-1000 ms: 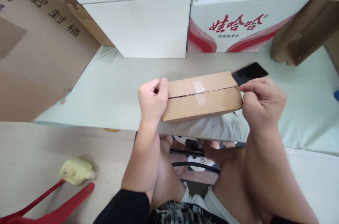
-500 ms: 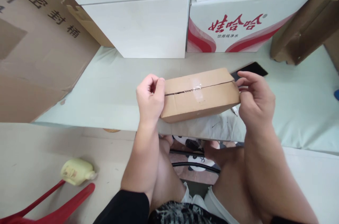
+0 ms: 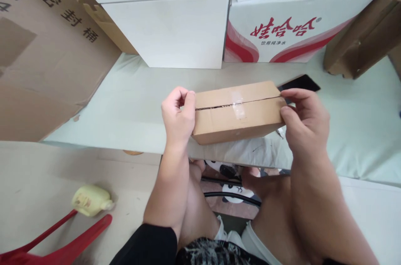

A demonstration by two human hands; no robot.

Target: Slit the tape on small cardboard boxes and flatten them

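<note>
A small brown cardboard box sits tilted between my two hands near the front edge of the cloth-covered table. Its top flaps meet at a seam, with a short strip of clear tape across the middle. My left hand grips the box's left end, thumb on top and fingers curled. At the right end, my right hand pinches the corner by the seam between thumb and forefinger. A dark flat object, like a phone, lies behind my right hand, partly hidden.
White boxes and a red-and-white water carton line the back of the table. A big carton stands at the left, an open brown carton at the right. Below left are a yellow bottle and red bars.
My right thumb and forefinger have closed in onto the box's right corner. The view has shifted slightly, and my left hand keeps its hold.
</note>
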